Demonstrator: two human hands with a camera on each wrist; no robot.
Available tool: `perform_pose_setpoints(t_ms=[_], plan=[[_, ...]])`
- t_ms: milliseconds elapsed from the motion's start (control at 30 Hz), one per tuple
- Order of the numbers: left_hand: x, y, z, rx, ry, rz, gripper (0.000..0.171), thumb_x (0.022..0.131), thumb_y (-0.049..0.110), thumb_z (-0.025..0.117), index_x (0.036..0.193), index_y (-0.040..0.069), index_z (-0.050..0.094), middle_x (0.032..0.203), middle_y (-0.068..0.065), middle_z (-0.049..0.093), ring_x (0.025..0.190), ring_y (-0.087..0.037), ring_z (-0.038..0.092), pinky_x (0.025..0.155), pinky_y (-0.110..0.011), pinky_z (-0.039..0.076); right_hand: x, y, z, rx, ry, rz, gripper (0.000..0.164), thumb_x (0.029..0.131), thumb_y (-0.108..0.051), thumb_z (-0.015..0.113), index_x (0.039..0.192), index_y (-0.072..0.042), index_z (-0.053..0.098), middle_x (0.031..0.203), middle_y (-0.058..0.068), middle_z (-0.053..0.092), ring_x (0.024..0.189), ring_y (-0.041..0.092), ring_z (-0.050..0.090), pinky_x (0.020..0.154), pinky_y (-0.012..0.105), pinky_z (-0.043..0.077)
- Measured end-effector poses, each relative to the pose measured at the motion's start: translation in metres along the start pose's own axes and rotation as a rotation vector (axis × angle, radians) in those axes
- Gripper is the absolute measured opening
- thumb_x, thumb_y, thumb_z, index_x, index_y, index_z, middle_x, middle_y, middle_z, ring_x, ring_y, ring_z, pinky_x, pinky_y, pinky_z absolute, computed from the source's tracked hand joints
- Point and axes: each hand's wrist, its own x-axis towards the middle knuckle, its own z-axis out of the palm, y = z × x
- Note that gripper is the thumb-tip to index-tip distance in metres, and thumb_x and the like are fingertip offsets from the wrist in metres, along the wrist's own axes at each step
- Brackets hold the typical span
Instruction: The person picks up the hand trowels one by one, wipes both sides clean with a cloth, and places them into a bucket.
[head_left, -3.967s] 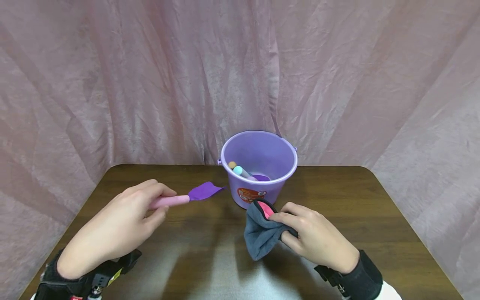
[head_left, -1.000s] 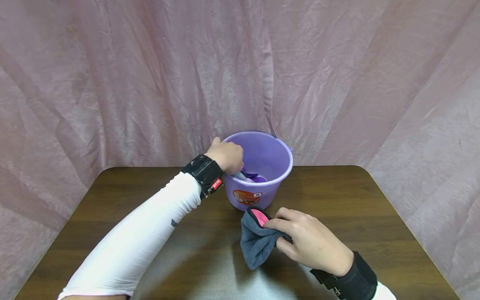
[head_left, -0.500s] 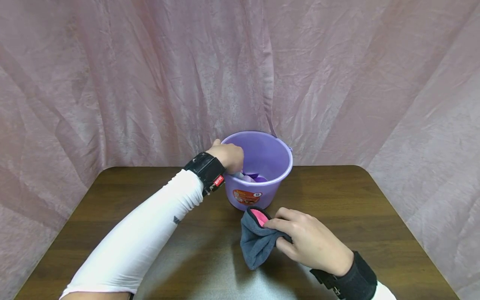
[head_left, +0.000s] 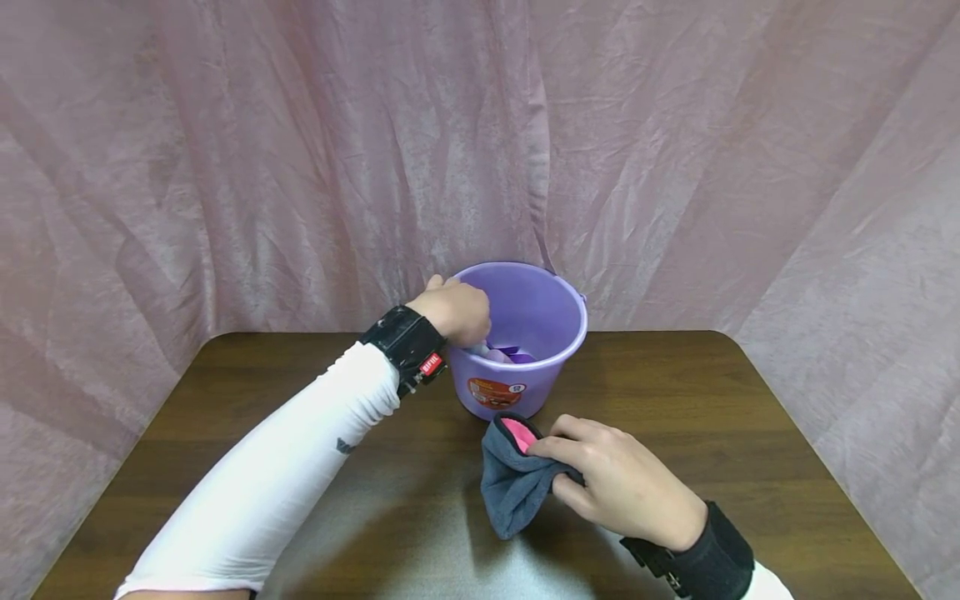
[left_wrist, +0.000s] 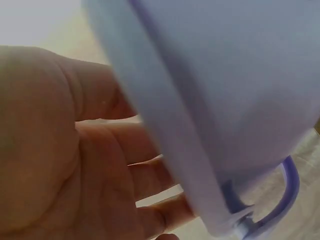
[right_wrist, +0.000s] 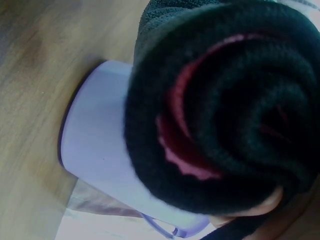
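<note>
In the head view a light purple bucket (head_left: 525,317) stands near the table's far edge. My left hand (head_left: 456,310) reaches over its left rim, fingers down inside. In the left wrist view the fingers pass behind the rim, so their tips are hidden. Inside lie purple pieces like toy shovel blades (head_left: 522,358) and pale handles (head_left: 495,356). My right hand (head_left: 626,483) pinches a bunched grey-blue cloth (head_left: 513,487) with pink inside and black edging, held in front of the bucket. The right wrist view shows this cloth (right_wrist: 150,115) rolled in layers, with the bucket beyond.
The brown wooden table (head_left: 675,400) has rounded far corners. A pinkish curtain (head_left: 337,167) hangs close behind the bucket. The bucket's purple carrying handle (left_wrist: 290,190) hangs at its side. Both wrists wear black bands.
Four seconds ago my left hand held a pink-handled purple toy shovel left of the bucket; since then it has moved into the bucket and stays there. The right hand and cloth have barely shifted.
</note>
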Motion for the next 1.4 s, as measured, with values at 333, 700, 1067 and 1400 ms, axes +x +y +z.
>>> perform_pose_setpoints(t_ms=[333, 700, 1067, 1400], plan=[[-0.023, -0.003, -0.009, -0.091, 0.156, 0.018, 0.044, 0.11, 0.04, 0.049, 0.137, 0.011, 0.068, 0.139, -0.01, 0.06, 0.128, -0.034, 0.05, 0.107, -0.053, 0.036, 0.0, 0.0, 0.001, 0.005, -0.007, 0.008, 0.04, 0.081, -0.001, 0.07, 0.114, -0.021, 0.078, 0.098, -0.014, 0.06, 0.079, 0.0, 0.054, 0.069, 0.021, 0.05], [-0.057, -0.012, -0.01, -0.269, 0.387, -0.013, 0.054, 0.109, 0.044, 0.054, 0.15, 0.009, 0.058, 0.147, -0.011, 0.057, 0.132, -0.035, 0.048, 0.107, -0.055, 0.037, -0.001, 0.0, 0.001, 0.008, -0.006, 0.006, 0.039, 0.081, -0.001, 0.07, 0.114, -0.019, 0.079, 0.099, -0.013, 0.062, 0.08, 0.0, 0.056, 0.07, 0.021, 0.051], [-0.112, -0.022, 0.006, -0.429, 0.628, 0.014, 0.053, 0.107, 0.035, 0.062, 0.15, 0.005, 0.056, 0.146, -0.013, 0.057, 0.127, -0.035, 0.051, 0.102, -0.053, 0.041, 0.001, -0.001, 0.005, 0.011, -0.008, -0.003, 0.039, 0.082, -0.002, 0.071, 0.116, -0.018, 0.079, 0.099, -0.012, 0.06, 0.079, 0.001, 0.054, 0.069, 0.021, 0.049], [-0.146, -0.029, 0.049, -0.495, 0.707, 0.004, 0.052, 0.108, 0.029, 0.063, 0.15, 0.0, 0.054, 0.143, -0.017, 0.056, 0.124, -0.037, 0.052, 0.106, -0.056, 0.039, 0.005, -0.002, 0.009, 0.033, -0.041, -0.003, 0.04, 0.084, -0.003, 0.071, 0.122, -0.018, 0.076, 0.102, -0.012, 0.061, 0.082, 0.002, 0.054, 0.072, 0.022, 0.05]])
